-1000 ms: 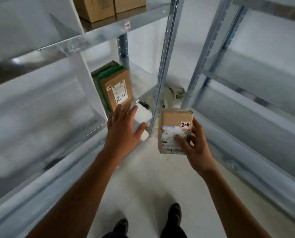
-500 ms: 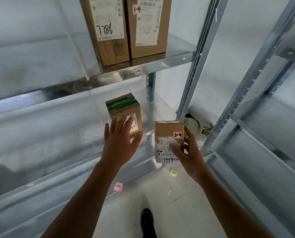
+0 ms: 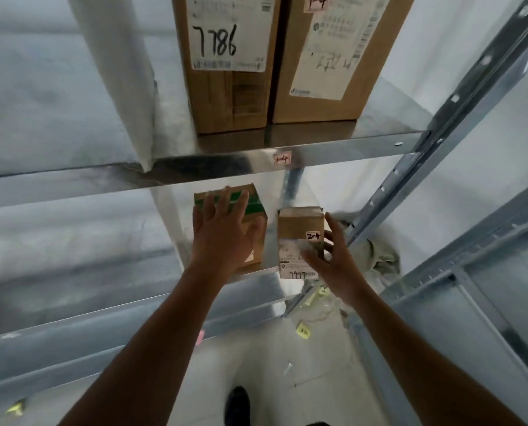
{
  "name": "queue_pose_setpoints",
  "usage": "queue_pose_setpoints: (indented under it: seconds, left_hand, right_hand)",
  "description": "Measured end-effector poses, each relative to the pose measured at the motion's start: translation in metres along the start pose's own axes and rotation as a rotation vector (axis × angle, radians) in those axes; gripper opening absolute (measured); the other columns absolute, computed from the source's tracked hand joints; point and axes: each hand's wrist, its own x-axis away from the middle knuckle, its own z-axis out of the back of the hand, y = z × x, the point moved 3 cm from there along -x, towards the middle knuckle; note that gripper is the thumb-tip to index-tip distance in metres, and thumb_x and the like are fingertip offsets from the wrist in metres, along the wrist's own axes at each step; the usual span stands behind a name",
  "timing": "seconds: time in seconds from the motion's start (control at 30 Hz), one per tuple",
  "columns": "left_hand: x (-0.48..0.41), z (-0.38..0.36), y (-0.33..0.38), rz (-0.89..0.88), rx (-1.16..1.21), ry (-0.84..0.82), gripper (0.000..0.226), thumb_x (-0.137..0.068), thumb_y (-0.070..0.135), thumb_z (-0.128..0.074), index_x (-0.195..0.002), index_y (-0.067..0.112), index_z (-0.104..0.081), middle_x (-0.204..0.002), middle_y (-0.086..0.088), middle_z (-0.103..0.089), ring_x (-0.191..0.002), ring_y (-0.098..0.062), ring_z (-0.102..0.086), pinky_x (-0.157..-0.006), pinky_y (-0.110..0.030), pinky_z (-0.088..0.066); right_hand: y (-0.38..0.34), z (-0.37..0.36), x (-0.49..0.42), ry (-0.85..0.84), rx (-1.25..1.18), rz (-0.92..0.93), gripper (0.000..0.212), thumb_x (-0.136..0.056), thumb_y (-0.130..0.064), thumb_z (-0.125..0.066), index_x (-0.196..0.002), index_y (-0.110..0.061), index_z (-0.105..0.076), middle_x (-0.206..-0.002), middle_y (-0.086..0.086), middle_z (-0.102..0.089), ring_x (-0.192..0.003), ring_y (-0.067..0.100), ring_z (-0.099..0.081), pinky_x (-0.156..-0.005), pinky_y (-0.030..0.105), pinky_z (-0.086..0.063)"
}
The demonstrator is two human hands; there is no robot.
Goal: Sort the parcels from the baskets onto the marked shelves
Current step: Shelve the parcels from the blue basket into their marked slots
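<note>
My right hand (image 3: 333,259) grips a small brown parcel (image 3: 298,229) with a pink tag reading 2-4 and "7917" on its white label. It hovers at the right end of the middle metal shelf (image 3: 265,273). My left hand (image 3: 222,232) lies flat, fingers spread, against the front of a brown parcel with green tape (image 3: 255,207) that stands on that shelf. On the shelf above (image 3: 226,164) stand two tall brown boxes, one marked 7786 (image 3: 226,56) and one with a pink 1-4 tag (image 3: 333,56). A pink 1-4 sticker (image 3: 282,158) marks that shelf's edge.
Grey metal uprights (image 3: 441,124) rise to the right of the parcel, and a second rack (image 3: 487,287) stands at the right. A crumpled cloth (image 3: 376,256) lies on the floor behind. Yellow and pink notes (image 3: 303,329) dot the floor and lower shelf edge. My shoe (image 3: 237,405) shows below.
The view has tilted up and closer to the shelves. My left hand has reached the green-taped parcel and now rests on it. My right hand has carried the 2-4 parcel up to the shelf edge.
</note>
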Motion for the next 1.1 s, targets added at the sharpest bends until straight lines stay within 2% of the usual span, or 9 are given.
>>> queue_pose_setpoints:
  seconds: [0.13, 0.3, 0.33, 0.47, 0.53, 0.63, 0.7, 0.9, 1.1]
  left_hand:
    - [-0.008, -0.015, -0.004, -0.004, -0.129, -0.061, 0.068, -0.102, 0.065, -0.022, -0.160, 0.030, -0.028, -0.168, -0.007, -0.023, -0.156, -0.034, -0.015, -0.126, -0.052, -0.013]
    - [-0.007, -0.017, -0.007, 0.032, -0.097, -0.013, 0.080, -0.094, 0.069, -0.014, -0.153, 0.025, -0.045, -0.162, -0.009, -0.036, -0.153, -0.035, -0.023, -0.125, -0.051, -0.014]
    - [-0.007, -0.017, -0.006, 0.037, -0.104, -0.025, 0.079, -0.094, 0.067, -0.013, -0.153, 0.025, -0.044, -0.163, -0.010, -0.035, -0.153, -0.035, -0.022, -0.125, -0.052, -0.014]
    - [-0.009, -0.019, -0.001, 0.110, -0.111, -0.102, 0.072, -0.095, 0.064, -0.014, -0.157, 0.032, -0.031, -0.169, -0.004, -0.021, -0.157, -0.031, -0.008, -0.126, -0.056, -0.004]
    - [-0.008, -0.021, 0.000, 0.152, -0.121, -0.113, 0.074, -0.092, 0.067, -0.015, -0.158, 0.036, -0.025, -0.170, 0.000, -0.013, -0.158, -0.030, 0.000, -0.123, -0.059, 0.005]
    - [-0.008, -0.024, 0.007, 0.199, -0.132, -0.106, 0.079, -0.089, 0.073, -0.014, -0.158, 0.036, -0.023, -0.171, 0.001, -0.010, -0.158, -0.031, 0.005, -0.121, -0.060, 0.009]
    - [-0.008, -0.026, 0.014, 0.234, -0.097, -0.091, 0.080, -0.088, 0.075, -0.018, -0.158, 0.035, -0.024, -0.171, 0.002, -0.011, -0.157, -0.031, 0.001, -0.122, -0.060, 0.004]
    - [-0.007, -0.032, 0.018, 0.273, -0.119, -0.052, 0.080, -0.088, 0.075, -0.026, -0.157, 0.034, -0.028, -0.170, 0.002, -0.015, -0.157, -0.031, -0.005, -0.123, -0.058, -0.001]
    - [-0.006, -0.035, 0.022, 0.292, -0.125, -0.038, 0.077, -0.092, 0.074, -0.020, -0.158, 0.035, -0.022, -0.172, 0.001, -0.007, -0.158, -0.030, 0.002, -0.125, -0.060, 0.002]
  right_hand:
    - [0.027, 0.003, -0.038, -0.066, 0.015, -0.012, 0.100, -0.070, -0.056, -0.088, -0.142, -0.068, -0.019, -0.147, -0.008, -0.046, -0.135, 0.024, -0.055, -0.092, 0.042, -0.062]
    - [0.035, -0.009, -0.072, -0.288, 0.087, 0.054, 0.097, -0.080, -0.051, -0.084, -0.149, -0.065, -0.016, -0.140, -0.031, -0.050, -0.132, 0.004, -0.056, -0.094, 0.027, -0.058]
    - [0.034, -0.011, -0.076, -0.287, 0.111, 0.075, 0.098, -0.082, -0.046, -0.084, -0.150, -0.064, -0.016, -0.145, -0.026, -0.048, -0.136, 0.007, -0.054, -0.096, 0.031, -0.059]
    - [0.048, -0.007, -0.091, -0.330, 0.257, 0.031, 0.122, -0.084, -0.005, -0.082, -0.165, -0.030, 0.005, -0.158, 0.011, -0.027, -0.148, 0.031, -0.038, -0.109, 0.058, -0.050]
    - [0.050, -0.003, -0.097, -0.374, 0.295, 0.048, 0.126, -0.084, -0.012, -0.086, -0.164, -0.035, 0.009, -0.162, 0.008, -0.022, -0.149, 0.028, -0.036, -0.111, 0.056, -0.049]
    - [0.045, -0.004, -0.102, -0.389, 0.241, 0.063, 0.114, -0.081, -0.058, -0.080, -0.158, -0.050, 0.005, -0.166, 0.000, -0.017, -0.150, 0.026, -0.033, -0.114, 0.051, -0.048]
    - [0.046, -0.007, -0.107, -0.372, 0.224, 0.047, 0.110, -0.078, -0.073, -0.072, -0.159, -0.048, -0.002, -0.165, -0.001, -0.020, -0.149, 0.026, -0.036, -0.113, 0.050, -0.049]
    - [0.050, -0.010, -0.123, -0.322, 0.348, 0.157, 0.097, -0.089, -0.064, -0.069, -0.162, -0.038, -0.009, -0.161, 0.001, -0.029, -0.144, 0.024, -0.041, -0.111, 0.051, -0.050]
    - [0.056, -0.010, -0.120, -0.232, 0.401, 0.202, 0.091, -0.092, -0.055, -0.071, -0.161, -0.027, -0.019, -0.151, 0.006, -0.034, -0.130, 0.018, -0.047, -0.098, 0.024, -0.051]
